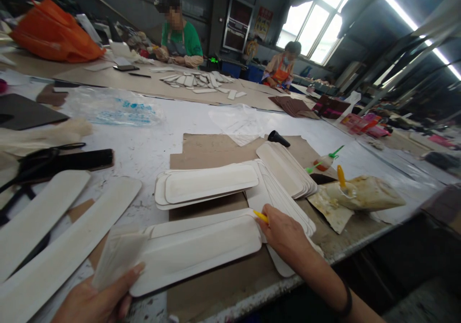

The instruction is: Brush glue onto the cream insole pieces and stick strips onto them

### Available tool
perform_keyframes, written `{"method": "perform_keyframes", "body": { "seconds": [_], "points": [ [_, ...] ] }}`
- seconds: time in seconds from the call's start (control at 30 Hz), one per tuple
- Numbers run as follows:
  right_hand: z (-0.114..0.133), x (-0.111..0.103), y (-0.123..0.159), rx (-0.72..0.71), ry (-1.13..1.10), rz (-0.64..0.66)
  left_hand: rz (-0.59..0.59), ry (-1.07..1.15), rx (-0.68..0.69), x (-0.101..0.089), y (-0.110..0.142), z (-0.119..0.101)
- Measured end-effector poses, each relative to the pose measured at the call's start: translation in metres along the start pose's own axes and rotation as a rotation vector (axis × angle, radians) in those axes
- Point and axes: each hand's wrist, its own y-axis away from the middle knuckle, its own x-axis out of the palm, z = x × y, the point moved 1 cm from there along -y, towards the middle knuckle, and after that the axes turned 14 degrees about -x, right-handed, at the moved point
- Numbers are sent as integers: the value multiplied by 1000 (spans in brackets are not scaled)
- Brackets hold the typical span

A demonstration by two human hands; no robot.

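My left hand is closed on a small stack of thin whitish sheets, thumb on top. Its thumb tip lies at the left end of a long white panel with rounded corners, which overlaps another panel beneath. At the other end of that panel, my right hand is closed around a slim yellow tool; its working end cannot be made out. Just beyond lies a pile of similar white panels. More panels fan out under and beside my right hand, with another stack behind them.
Brown cardboard lies under the panels. To the right are a stained glue bag and a small bottle with green parts. Long white strips and a black phone-like object lie left. Two people work across the table.
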Motion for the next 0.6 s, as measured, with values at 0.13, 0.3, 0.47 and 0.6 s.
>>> {"method": "perform_keyframes", "body": {
  "seconds": [0.13,0.3,0.47,0.6],
  "points": [
    [-13,7,9,-8,-307,-150,32,13,33,-2,-2,3],
    [-10,18,13,-29,-622,-194,25,54,54,-7,4,1],
    [-4,15,15,20,-649,-172,144,248,41,-12,24,-8],
    [2,15,23,73,-1058,-53,352,417,14,-15,30,-4]
  ]
}}
